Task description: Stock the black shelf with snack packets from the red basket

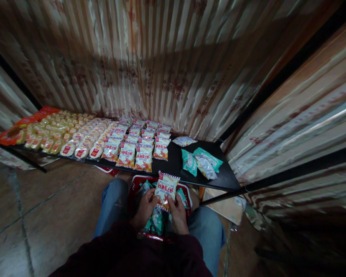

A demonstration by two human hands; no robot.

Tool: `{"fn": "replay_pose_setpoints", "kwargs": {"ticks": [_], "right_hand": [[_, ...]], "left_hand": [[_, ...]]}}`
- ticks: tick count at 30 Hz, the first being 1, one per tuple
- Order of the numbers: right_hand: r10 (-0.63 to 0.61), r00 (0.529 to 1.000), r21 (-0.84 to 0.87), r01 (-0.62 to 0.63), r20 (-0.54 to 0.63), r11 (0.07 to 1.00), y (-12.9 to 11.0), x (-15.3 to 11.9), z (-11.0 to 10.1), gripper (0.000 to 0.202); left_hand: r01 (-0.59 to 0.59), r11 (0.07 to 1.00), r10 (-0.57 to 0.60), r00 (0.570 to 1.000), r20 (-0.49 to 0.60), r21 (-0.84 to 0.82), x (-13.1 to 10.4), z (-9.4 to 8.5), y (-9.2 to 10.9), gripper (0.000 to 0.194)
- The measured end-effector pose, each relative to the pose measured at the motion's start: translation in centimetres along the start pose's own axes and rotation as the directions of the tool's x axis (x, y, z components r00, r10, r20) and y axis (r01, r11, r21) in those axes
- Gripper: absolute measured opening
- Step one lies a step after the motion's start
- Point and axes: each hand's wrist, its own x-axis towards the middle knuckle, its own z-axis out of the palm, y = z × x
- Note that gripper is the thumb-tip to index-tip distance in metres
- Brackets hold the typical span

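Observation:
Between my left hand [146, 207] and my right hand [177, 213] is a snack packet [166, 188], white with red lettering, an orange lower part and a striped edge. Both hands are closed on its lower sides, thumbs on the front. It is held over a red basket [132, 182] between my knees. Inside the basket lie several green packets [157, 219], partly covered by my hands. Beyond, on a black shelf [173, 165], similar white-and-orange packets [144, 157] stand in rows. To their right lie green packets [189, 162] and a white packet [184, 141].
On the shelf's left are round wrapped cakes [82, 150], small yellow wrapped pieces [49, 132] and an orange bag [13, 130]. Black posts [248, 88] and a patterned curtain [150, 69] enclose the shelf. A cardboard piece [225, 204] lies below its right end.

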Motion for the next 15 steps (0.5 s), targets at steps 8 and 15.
{"fn": "replay_pose_setpoints", "kwargs": {"ticks": [8, 15], "right_hand": [[-0.09, 0.996, -0.128, 0.089, 0.003, 0.988, -1.4, 0.7, 0.6, 0.048], [-0.173, 0.984, -0.25, 0.159, -0.037, 0.955, -1.4, 2.1, 1.2, 0.05]], "left_hand": [[-0.069, 0.995, 0.073, 0.995, -0.061, 0.067, 0.7, 0.2, -0.6, 0.036], [-0.108, 0.989, 0.121, 0.983, -0.138, 0.102, 1.4, 0.8, 0.4, 0.028]]}}
